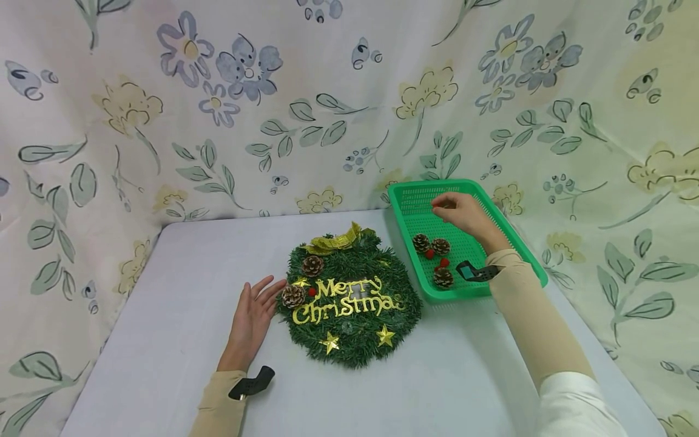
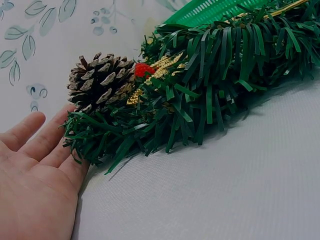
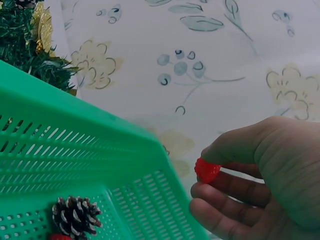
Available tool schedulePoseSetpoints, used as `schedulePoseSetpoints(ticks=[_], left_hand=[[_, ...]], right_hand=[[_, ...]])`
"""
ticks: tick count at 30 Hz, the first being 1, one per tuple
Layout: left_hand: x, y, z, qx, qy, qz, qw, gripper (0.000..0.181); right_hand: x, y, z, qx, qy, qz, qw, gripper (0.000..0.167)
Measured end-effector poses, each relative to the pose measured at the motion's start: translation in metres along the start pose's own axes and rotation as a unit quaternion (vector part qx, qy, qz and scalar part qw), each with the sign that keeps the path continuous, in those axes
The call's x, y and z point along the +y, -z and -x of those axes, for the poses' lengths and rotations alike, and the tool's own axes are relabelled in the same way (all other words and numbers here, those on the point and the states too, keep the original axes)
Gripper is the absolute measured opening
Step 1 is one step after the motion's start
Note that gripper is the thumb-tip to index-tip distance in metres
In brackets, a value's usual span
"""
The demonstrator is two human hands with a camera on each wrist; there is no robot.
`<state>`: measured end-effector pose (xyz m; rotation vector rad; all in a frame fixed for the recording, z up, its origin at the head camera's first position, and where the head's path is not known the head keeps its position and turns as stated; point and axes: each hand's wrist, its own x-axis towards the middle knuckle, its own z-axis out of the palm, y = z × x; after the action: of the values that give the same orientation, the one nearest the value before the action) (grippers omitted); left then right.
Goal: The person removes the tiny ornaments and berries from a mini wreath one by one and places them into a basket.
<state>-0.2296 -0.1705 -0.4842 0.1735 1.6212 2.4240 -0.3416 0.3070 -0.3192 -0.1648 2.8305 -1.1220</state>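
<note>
A green tinsel wreath with gold "Merry Christmas" lettering lies on the white table. Two pine cones and a red berry sit on its left side. My left hand rests beside that edge, palm turned up and fingers extended, fingertips against the tinsel. Above the green basket, my right hand pinches a red berry between thumb and fingers. Inside the basket are several pine cones and red berries.
The basket stands right of the wreath, close to the floral backdrop. A gold ribbon bow tops the wreath, and gold stars are along its lower part. White table surface extends left and in front.
</note>
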Motion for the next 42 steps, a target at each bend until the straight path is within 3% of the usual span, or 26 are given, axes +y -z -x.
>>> schedulePoseSetpoints(ticks=[42], left_hand=[[-0.001, -0.001, -0.001, 0.011, 0.002, 0.004, 0.9999, 0.077]], right_hand=[[0.021, -0.027, -0.011, -0.027, -0.008, -0.026, 0.9993, 0.037]])
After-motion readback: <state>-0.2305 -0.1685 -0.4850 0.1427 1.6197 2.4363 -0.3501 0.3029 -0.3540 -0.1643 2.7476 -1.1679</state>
